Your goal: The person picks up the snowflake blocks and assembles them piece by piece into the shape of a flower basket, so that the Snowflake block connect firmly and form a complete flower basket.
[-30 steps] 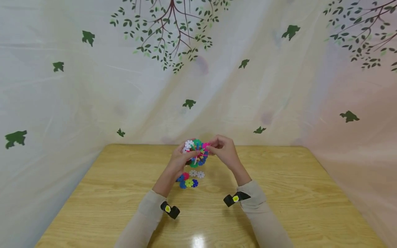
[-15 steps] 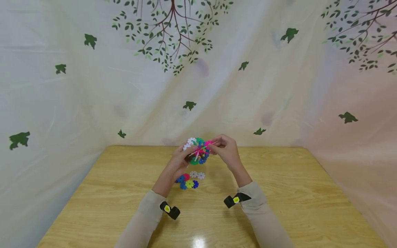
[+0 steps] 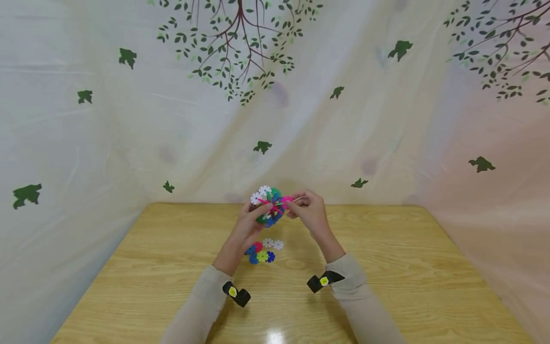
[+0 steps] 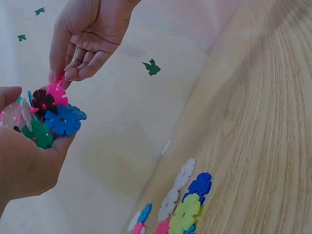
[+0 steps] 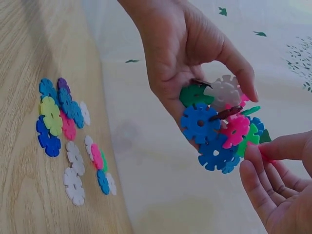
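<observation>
"Where's the cluster of flower discs [image 5: 235,131]?"
"Above the wooden table [image 3: 386,267], gripped in the left hand [image 3: 248,223]."
"And the right hand [image 3: 312,212]?"
"Pinching a pink disc [image 3: 287,202] at the cluster's edge."
"What's below?"
"Loose discs [image 3: 262,256] lie on the table; behind hangs a leaf-printed curtain [image 3: 301,119]."

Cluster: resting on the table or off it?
Off: the left hand holds the cluster up; the right wrist view shows it apart from the table.
</observation>
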